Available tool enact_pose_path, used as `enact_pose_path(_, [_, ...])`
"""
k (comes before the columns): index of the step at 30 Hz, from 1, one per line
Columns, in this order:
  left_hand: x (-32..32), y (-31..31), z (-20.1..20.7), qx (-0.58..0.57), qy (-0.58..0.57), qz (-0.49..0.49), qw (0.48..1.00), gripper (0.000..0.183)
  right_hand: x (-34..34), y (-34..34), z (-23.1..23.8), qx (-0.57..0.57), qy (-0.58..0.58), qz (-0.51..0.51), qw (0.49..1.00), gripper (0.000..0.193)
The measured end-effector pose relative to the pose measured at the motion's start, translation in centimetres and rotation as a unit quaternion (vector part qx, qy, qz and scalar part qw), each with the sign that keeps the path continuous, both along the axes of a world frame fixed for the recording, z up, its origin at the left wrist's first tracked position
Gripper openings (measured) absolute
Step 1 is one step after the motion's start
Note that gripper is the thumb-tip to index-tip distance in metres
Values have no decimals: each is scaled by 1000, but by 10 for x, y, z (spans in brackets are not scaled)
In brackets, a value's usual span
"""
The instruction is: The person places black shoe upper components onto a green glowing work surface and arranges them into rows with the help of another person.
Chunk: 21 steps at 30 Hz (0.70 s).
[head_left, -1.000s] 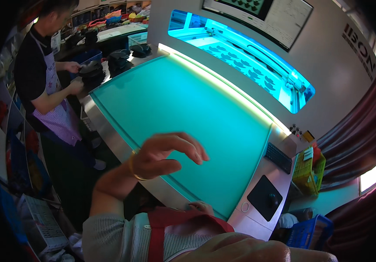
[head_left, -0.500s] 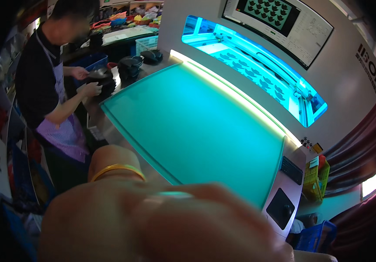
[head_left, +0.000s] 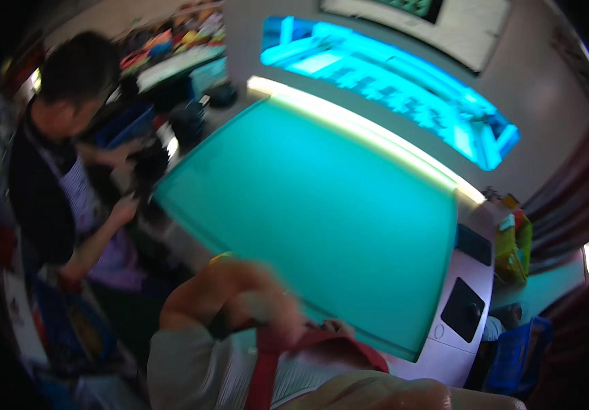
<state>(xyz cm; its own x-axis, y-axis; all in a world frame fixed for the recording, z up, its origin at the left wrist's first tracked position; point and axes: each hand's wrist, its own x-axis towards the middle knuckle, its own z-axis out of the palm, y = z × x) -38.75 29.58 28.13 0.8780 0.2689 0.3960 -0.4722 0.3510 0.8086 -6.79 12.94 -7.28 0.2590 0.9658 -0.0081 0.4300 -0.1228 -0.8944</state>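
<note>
Half a second ago the left hand filled the lower part of the view, close to the camera, with a yellow band on the wrist; it has now dropped back toward the chest and the view has swung down and left. The left hand (head_left: 267, 304) is blurred with motion, its fingers curled at the top of a red strap (head_left: 261, 372) that runs down over the person's striped shirt (head_left: 192, 372). Whether the fingers actually pinch the strap I cannot tell. A sliver of the yellow wristband (head_left: 220, 257) shows at 11 o'clock from the hand. The right hand cannot be made out for certain; a blurred skin-toned shape lies along the bottom edge at 5 o'clock.

Just beyond the hand, from 12 to 2 o'clock, spreads the large teal bed (head_left: 322, 219) of a flat machine, with a bright light strip (head_left: 363, 130) along its far edge. At 3 o'clock sits a white console with a dark mouse pad (head_left: 463, 309). At 10 o'clock a co-worker (head_left: 62, 178) in a dark top and pale apron handles something dark at the bed's left corner. A blue crate (head_left: 516, 355) stands at 4 o'clock.
</note>
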Motion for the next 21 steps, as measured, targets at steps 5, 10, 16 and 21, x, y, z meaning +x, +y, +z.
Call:
enact_pose_path(5, [47,111,-167,254,434,214,838,48,-24,31,45,39,41,-35,998,12])
enact_pose_path(10, [30,113,-223,84,500,301,808,45,23,49,47,39,-62,114,991,11])
enact_pose_path(16, [7,78,-273,22,530,392,752,40,18,104,63,37,-40,209,976,9])
enact_pose_path(21, [-1,67,-273,27,558,471,682,33,2,144,71,28,-29,267,963,8])
